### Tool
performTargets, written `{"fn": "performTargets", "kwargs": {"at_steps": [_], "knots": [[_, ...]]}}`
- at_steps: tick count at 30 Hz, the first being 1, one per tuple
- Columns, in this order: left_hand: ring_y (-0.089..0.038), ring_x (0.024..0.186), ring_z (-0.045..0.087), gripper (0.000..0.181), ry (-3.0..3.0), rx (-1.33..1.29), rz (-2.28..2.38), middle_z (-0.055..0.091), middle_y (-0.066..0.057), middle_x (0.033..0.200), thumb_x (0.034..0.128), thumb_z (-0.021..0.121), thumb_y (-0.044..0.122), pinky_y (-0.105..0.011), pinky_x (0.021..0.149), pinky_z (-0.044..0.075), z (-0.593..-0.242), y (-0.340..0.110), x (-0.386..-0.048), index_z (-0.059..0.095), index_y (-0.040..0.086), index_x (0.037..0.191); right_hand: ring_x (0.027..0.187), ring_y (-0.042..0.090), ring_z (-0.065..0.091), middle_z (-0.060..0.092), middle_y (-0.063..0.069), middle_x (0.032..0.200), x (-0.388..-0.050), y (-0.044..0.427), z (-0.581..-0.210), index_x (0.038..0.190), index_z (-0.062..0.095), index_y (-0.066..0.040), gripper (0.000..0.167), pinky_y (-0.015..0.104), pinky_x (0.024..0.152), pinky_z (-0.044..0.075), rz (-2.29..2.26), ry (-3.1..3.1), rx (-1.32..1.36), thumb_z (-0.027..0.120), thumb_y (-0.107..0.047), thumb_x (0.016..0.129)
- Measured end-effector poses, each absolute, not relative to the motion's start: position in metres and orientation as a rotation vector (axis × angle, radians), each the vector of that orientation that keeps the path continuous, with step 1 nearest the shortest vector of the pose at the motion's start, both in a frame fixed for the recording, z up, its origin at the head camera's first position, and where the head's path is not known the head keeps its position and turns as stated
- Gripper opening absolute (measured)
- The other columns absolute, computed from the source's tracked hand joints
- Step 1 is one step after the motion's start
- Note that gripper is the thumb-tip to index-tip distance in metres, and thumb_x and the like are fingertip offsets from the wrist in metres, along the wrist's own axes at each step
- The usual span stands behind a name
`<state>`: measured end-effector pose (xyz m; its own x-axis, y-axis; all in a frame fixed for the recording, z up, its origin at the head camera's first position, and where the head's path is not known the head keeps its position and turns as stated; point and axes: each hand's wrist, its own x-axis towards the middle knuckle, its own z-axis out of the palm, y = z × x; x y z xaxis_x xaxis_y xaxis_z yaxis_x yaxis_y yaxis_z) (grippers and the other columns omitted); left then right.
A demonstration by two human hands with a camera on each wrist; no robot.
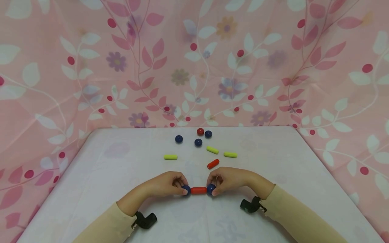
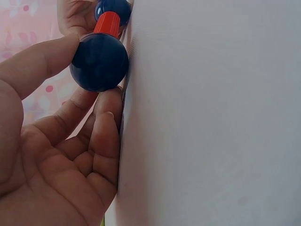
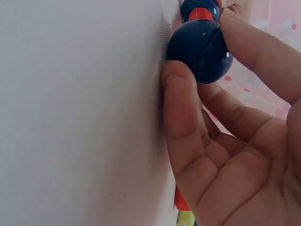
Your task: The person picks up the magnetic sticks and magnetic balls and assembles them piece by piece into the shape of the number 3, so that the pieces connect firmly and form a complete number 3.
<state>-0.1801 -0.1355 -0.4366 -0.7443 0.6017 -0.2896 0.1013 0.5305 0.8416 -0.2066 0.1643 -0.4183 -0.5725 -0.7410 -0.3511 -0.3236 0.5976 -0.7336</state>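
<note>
Near the front middle of the table, a red rod (image 1: 199, 190) lies level between two dark blue balls, touching one at each end. My left hand (image 1: 169, 184) pinches the left blue ball (image 2: 99, 63) between thumb and fingers. The right blue ball (image 3: 200, 51) is gripped the same way by my right hand (image 1: 229, 180). Both hands stay low, with fingers close to the tabletop in the wrist views. Just beyond the right hand lies a loose red rod (image 1: 213, 164), tilted on the table.
Yellow-green rods lie farther back: one at left (image 1: 170, 157), one at middle (image 1: 212, 150), one at right (image 1: 230, 155). Behind them sit a red ball (image 1: 200, 131) and three blue balls, one off to the left (image 1: 179, 139). A pink floral cloth (image 1: 194, 84) hangs behind the white table (image 1: 121, 168).
</note>
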Motion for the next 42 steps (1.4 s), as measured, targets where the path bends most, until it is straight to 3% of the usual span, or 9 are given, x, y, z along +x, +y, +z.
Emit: {"fn": "performTargets", "kwargs": {"at_steps": [18, 28, 42], "knots": [[-0.017, 0.086, 0.06, 0.026, 2.198, 0.568, 1.184, 0.064, -0.001, 0.097, 0.0891, 0.078, 0.026, -0.028, 0.075, 0.05, -0.436, -0.135, -0.179, 0.066, 0.012, 0.108, 0.096, 0.017, 0.061, 0.066, -0.003, 0.099, -0.239, 0.185, -0.398, 0.111, 0.07, -0.01, 0.02, 0.033, 0.085, 0.052, -0.916, 2.335, -0.844, 0.073, -0.017, 0.093], [-0.016, 0.087, 0.059, 0.025, 2.218, 0.575, 1.178, 0.064, 0.0, 0.096, 0.089, 0.078, 0.027, -0.028, 0.076, 0.05, -0.441, -0.134, -0.18, 0.067, 0.014, 0.107, 0.102, 0.02, 0.06, 0.068, 0.002, 0.106, -0.259, 0.183, -0.408, 0.111, 0.071, -0.003, 0.022, 0.038, 0.093, 0.051, -1.031, 2.444, -0.767, 0.074, -0.014, 0.092], [-0.018, 0.086, 0.058, 0.026, 2.2, 0.558, 1.212, 0.063, -0.002, 0.095, 0.0885, 0.078, 0.025, -0.028, 0.074, 0.049, -0.44, -0.134, -0.178, 0.067, 0.011, 0.107, 0.097, 0.018, 0.057, 0.067, -0.003, 0.101, -0.269, 0.172, -0.428, 0.106, 0.074, -0.014, 0.021, 0.038, 0.093, 0.048, -0.935, 2.489, -0.728, 0.079, -0.011, 0.086]]}}
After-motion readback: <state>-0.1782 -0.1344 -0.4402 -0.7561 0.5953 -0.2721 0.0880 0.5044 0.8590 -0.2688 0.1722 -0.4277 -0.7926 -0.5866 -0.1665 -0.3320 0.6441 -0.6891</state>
